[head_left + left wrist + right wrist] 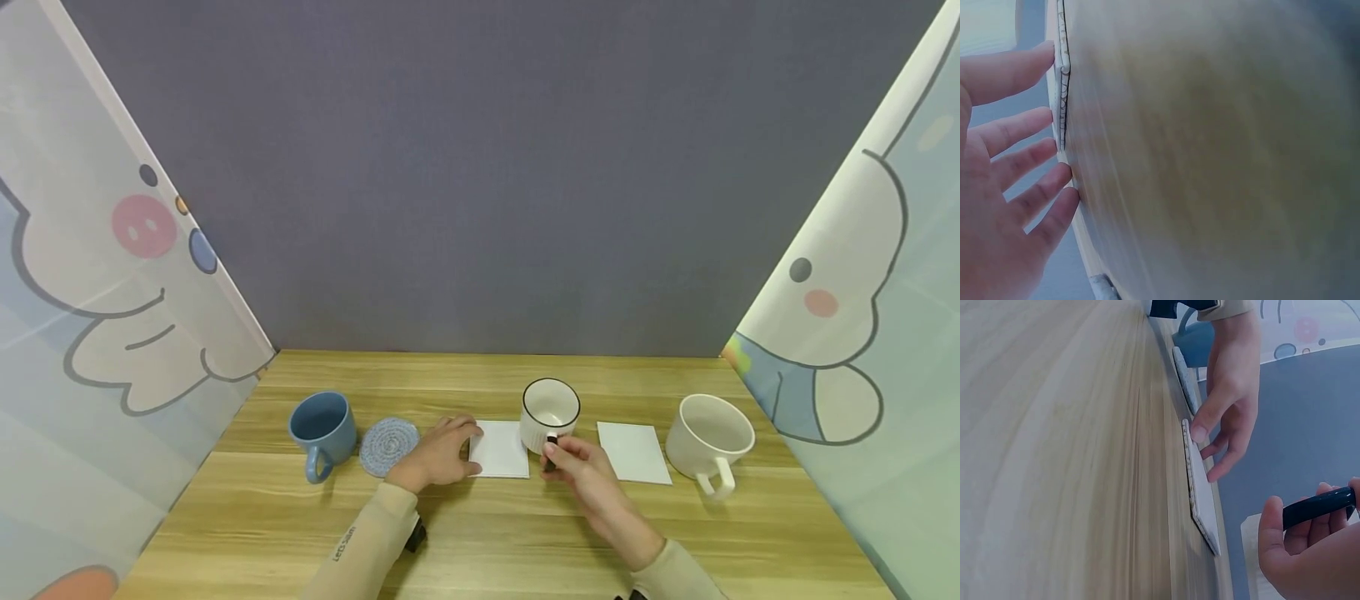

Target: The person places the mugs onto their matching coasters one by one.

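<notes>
My right hand (585,479) pinches the black handle (1316,509) of a white mug (550,408) with a dark rim. The mug is upright, over the right edge of a white square coaster (497,450); in the right wrist view a gap shows between its base and the tabletop. At the coaster's left side, my left hand (442,454) touches its edge with thumb and fingertips, the fingers spread and fairly straight in the left wrist view. Left of that hand lies a round blue-grey woven coaster (389,447).
A blue mug (322,427) stands at the left of the wooden table (495,550). To the right lie another white square coaster (634,452) and a larger plain white mug (705,437). A grey panel (480,183) rises behind the table, with cartoon-printed sheets at both sides.
</notes>
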The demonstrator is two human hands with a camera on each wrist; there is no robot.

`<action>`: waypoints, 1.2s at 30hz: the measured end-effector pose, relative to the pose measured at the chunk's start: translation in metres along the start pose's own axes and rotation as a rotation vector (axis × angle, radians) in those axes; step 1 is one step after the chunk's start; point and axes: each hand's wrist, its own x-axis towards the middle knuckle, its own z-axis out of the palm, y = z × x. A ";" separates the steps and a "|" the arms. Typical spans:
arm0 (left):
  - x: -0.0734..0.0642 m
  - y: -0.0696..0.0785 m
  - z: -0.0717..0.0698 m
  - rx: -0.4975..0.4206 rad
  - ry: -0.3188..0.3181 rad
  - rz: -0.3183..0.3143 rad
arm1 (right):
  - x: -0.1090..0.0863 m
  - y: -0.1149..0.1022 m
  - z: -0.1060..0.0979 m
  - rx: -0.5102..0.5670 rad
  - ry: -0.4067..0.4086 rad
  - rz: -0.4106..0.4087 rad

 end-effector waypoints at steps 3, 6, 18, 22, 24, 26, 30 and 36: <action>0.000 -0.001 0.001 0.002 0.008 0.000 | 0.001 0.000 0.002 -0.008 -0.014 -0.006; 0.001 0.000 0.001 0.006 0.013 -0.001 | 0.001 0.000 0.004 -0.016 -0.011 -0.005; 0.002 -0.001 0.000 0.006 0.014 -0.001 | 0.004 0.000 0.014 0.003 0.016 0.013; 0.003 -0.001 0.001 0.000 0.009 -0.011 | 0.005 -0.001 0.019 0.008 0.024 0.025; 0.003 -0.001 0.000 0.002 0.009 -0.014 | 0.005 -0.001 0.021 0.005 0.025 0.029; 0.003 -0.001 0.000 0.004 0.013 -0.016 | 0.006 -0.001 0.023 0.002 0.020 0.029; 0.003 0.000 -0.001 0.001 0.009 -0.019 | 0.009 0.001 0.027 0.007 0.020 0.035; 0.002 0.001 -0.004 -0.010 -0.005 -0.015 | 0.012 0.002 0.033 -0.007 0.025 0.047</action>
